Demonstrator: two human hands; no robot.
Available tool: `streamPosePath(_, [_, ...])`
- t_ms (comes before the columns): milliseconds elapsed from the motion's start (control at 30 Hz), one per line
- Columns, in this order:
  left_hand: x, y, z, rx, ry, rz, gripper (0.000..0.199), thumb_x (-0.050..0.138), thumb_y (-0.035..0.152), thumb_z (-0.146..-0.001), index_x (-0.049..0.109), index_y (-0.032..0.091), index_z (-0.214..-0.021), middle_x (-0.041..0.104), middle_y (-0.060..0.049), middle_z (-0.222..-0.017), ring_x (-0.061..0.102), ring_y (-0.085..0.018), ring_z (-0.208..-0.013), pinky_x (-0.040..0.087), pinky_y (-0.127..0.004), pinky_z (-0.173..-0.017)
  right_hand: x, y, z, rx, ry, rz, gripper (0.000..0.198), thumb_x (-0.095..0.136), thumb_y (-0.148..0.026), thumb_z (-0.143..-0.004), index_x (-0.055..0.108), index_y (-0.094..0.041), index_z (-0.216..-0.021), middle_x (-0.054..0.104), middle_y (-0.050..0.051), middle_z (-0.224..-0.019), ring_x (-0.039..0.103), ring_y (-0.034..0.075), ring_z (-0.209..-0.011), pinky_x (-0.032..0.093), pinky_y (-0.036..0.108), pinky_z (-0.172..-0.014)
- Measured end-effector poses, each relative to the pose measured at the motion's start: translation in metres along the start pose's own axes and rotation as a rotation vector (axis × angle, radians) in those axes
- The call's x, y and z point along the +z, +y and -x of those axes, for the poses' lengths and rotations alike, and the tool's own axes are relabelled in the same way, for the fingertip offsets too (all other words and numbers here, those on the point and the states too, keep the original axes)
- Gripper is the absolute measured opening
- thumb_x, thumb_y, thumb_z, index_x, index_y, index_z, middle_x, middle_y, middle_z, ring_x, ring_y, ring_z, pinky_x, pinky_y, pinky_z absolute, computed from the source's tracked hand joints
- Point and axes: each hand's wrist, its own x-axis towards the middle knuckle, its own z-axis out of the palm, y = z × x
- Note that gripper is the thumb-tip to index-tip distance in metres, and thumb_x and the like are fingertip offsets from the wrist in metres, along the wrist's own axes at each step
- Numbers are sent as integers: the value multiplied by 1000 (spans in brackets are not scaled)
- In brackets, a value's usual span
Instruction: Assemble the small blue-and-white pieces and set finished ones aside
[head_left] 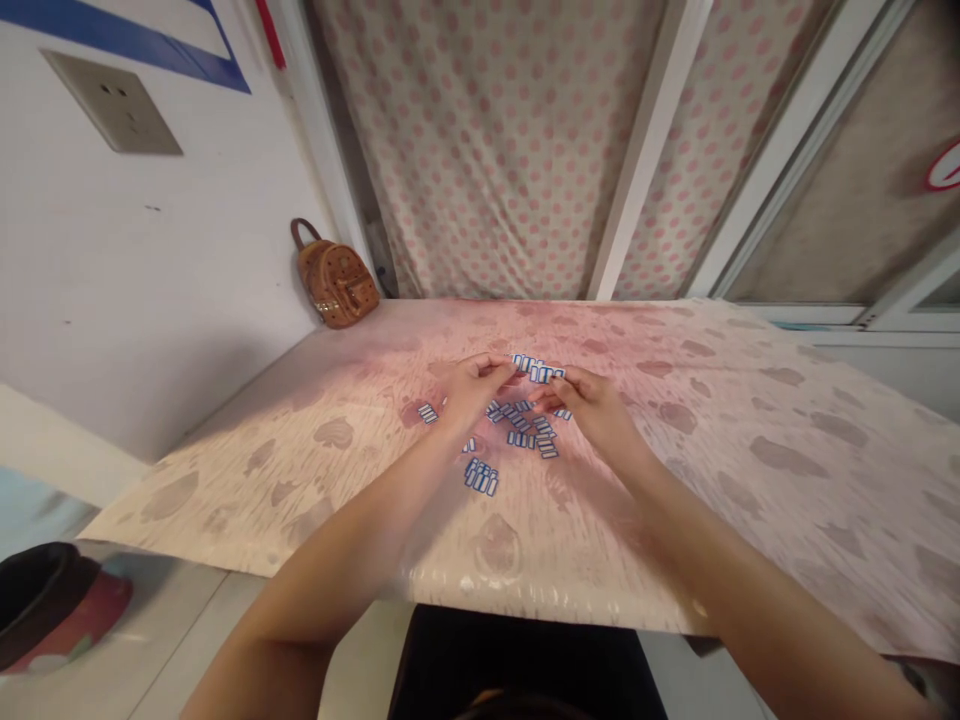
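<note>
My left hand [478, 382] and my right hand [589, 393] are raised a little over the table, thumbs and fingers pinched. Between them stretches a short strip of small blue-and-white striped pieces [535, 368], its left end at my left fingertips and its right end at my right ones. What exactly the pieces are, I cannot make out. Several similar pieces [522, 439] lie scattered beneath and in front of my hands. A small cluster [481, 477] of them sits nearer to me, and one piece [427, 413] lies left of my left wrist. My hands partly cover some.
A pink patterned cloth [750, 520] covers the table. A brown mini backpack [339, 280] stands at the back left corner against the wall. Dotted curtains [510, 150] hang behind. On the floor at left is a dark-rimmed red container [82, 610].
</note>
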Motion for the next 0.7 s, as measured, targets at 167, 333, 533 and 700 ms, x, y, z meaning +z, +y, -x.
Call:
streamPosePath(167, [11, -1, 6, -6, -21, 43, 15, 72, 23, -73, 70, 13, -83, 73, -4, -77, 70, -15, -72, 56, -30, -75, 2, -4, 3, 31, 74, -2, 27, 64, -44, -82, 55, -19, -75, 70, 3, -66, 63, 13, -51, 52, 25, -55])
streamPosePath(333, [16, -2, 11, -5, -46, 84, 18, 73, 26, -74, 70, 13, -86, 74, -6, -79, 71, -18, -75, 56, -36, -84, 3, -4, 5, 29, 132, 84, 23, 60, -38, -84, 56, -18, -72, 66, 2, -57, 56, 10, -43, 45, 22, -46])
streamPosePath(533, [19, -3, 14, 0, -63, 111, 21, 75, 29, -72, 70, 14, -85, 74, -7, -81, 72, -19, -79, 55, -38, -88, 5, -3, 6, 3, 176, 121, 23, 57, -35, -85, 58, -18, -71, 62, 0, -52, 51, 10, -40, 40, 22, -42])
streamPosePath(700, [15, 1, 11, 5, 2, 112, 25, 77, 34, -70, 69, 14, -83, 74, -7, -81, 70, -18, -77, 55, -35, -82, -1, -1, 3, -69, 250, 137, 22, 52, -34, -87, 60, -17, -75, 62, 0, -55, 49, 9, -41, 39, 23, -44])
